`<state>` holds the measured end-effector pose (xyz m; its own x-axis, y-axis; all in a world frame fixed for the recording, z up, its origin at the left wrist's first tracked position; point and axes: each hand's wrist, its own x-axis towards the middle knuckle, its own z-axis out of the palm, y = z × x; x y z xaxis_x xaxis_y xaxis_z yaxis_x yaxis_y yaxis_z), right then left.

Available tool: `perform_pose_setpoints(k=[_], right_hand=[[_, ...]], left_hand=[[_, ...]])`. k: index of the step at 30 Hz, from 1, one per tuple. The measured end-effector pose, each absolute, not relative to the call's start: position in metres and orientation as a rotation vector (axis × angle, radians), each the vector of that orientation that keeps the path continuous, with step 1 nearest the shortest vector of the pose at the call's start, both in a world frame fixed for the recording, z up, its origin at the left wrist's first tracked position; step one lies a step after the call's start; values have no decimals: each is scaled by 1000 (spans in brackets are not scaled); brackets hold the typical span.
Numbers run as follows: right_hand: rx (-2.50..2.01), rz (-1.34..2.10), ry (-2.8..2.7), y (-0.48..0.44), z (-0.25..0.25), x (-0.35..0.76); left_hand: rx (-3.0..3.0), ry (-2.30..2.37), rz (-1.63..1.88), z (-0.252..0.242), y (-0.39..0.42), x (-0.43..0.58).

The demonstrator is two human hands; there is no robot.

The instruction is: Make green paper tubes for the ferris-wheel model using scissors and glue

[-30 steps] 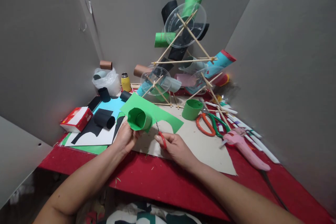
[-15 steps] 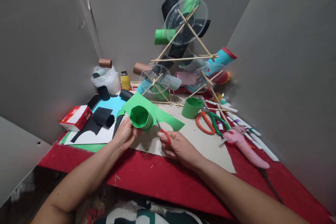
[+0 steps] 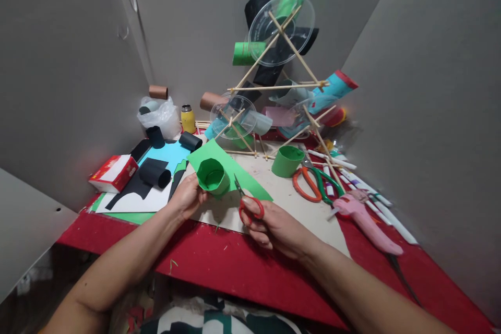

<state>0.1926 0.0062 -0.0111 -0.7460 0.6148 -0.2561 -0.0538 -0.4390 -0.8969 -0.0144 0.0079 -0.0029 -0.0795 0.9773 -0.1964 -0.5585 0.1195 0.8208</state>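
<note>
My left hand (image 3: 190,197) holds a green paper-covered cup (image 3: 213,177) tilted so that its open mouth faces me; the fingers behind it are partly hidden. In my right hand (image 3: 270,222) are small scissors with red handles (image 3: 251,210), the blades pointing up and left, just right of the cup and apart from it. Beneath both lies a green paper sheet (image 3: 238,169) on a beige board (image 3: 313,224). A second green paper tube (image 3: 288,162) stands on the board to the right.
Larger scissors with orange and green handles (image 3: 307,184) and a pink glue gun (image 3: 366,219) lie at right. Behind rises a stick frame with clear plastic discs (image 3: 282,31) and paper tubes. Black tubes, paper sheets and a red box (image 3: 113,173) sit left, near a yellow bottle (image 3: 188,119).
My right hand has drawn the scissors slightly down and to the right, away from the cup, and turned so that the red handle loops show more. The left hand still holds the cup.
</note>
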Motion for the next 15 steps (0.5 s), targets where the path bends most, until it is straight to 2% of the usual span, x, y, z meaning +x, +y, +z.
perform_pose_setpoints(k=[15], right_hand=[[-813, 2030, -1560, 15, -15, 195]], left_hand=[[625, 890, 1350, -3, 9, -20]])
